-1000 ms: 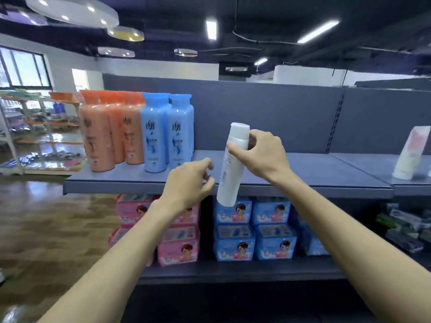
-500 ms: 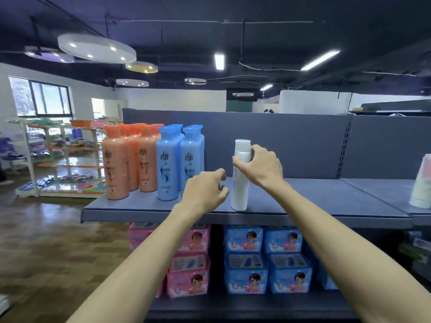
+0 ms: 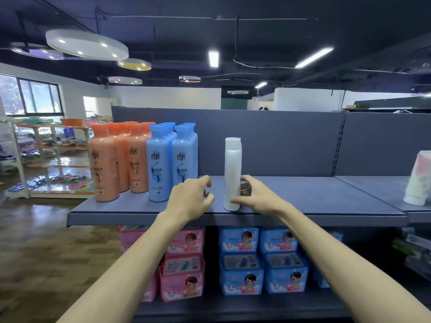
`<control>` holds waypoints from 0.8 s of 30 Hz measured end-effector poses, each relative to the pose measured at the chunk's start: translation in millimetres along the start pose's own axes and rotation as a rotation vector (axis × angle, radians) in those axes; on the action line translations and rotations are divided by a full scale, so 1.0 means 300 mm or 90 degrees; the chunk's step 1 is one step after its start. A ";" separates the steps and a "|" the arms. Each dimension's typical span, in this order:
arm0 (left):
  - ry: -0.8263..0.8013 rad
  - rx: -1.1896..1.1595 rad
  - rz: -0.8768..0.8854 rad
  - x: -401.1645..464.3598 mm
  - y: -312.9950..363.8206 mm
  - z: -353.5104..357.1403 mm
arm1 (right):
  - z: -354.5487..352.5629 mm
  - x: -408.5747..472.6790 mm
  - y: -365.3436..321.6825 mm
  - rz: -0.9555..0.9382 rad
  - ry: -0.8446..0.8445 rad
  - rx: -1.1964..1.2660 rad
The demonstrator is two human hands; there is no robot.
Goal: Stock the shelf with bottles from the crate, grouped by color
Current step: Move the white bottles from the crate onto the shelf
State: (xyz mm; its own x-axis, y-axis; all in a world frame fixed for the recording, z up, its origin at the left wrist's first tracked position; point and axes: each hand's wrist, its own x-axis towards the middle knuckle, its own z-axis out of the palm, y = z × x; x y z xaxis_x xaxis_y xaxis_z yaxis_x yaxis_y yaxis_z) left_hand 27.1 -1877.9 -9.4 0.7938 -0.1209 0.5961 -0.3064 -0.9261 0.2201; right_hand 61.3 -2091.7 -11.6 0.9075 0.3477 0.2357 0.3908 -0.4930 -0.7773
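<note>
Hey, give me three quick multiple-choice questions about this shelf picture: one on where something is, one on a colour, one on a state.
1. The white bottle stands where?
A. right of the blue bottles
B. left of the orange bottles
C. on the floor

2. Which bottles are farthest left on the top shelf?
A. blue
B. orange
C. white

3. The white bottle is:
A. lying flat
B. upside down
C. upright

Key: 1 A, a gap separates it from the blue group; 2 B, orange sits at the shelf's left end; 3 C, its base is on the shelf, the right hand touching it low.
</note>
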 end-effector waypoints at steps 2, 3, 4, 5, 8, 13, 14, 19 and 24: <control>0.004 0.005 0.001 0.011 -0.001 0.011 | 0.029 0.013 -0.002 -0.005 0.068 -0.047; 0.005 0.008 0.002 0.018 0.003 0.016 | 0.046 0.024 -0.002 -0.003 0.111 -0.064; 0.007 0.010 0.003 0.027 0.008 0.023 | 0.064 0.037 0.002 0.002 0.153 -0.072; 0.008 0.012 0.006 0.036 0.015 0.032 | 0.083 0.051 0.007 0.008 0.188 -0.076; 0.018 0.009 0.011 0.057 0.034 0.061 | 0.113 0.082 0.016 0.022 0.219 -0.071; 0.032 0.003 0.008 0.059 0.012 0.132 | 0.067 0.094 0.040 0.014 0.127 -0.053; 0.028 -0.008 0.000 0.064 0.007 0.145 | 0.061 0.104 0.046 0.011 0.123 -0.064; 0.029 -0.060 -0.038 0.138 -0.001 0.194 | 0.051 0.216 0.070 0.034 0.133 -0.074; 0.057 -0.051 -0.082 0.222 -0.012 0.237 | 0.064 0.389 0.107 0.062 0.145 -0.101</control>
State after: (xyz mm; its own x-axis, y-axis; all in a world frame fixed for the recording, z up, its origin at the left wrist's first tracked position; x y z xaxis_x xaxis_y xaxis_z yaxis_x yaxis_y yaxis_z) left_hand 118.4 -1907.9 -25.5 0.7807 0.0323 0.6241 -0.2484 -0.9003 0.3573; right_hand 176.8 -2051.6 -20.4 0.9458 0.1134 0.3042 0.3037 -0.6399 -0.7059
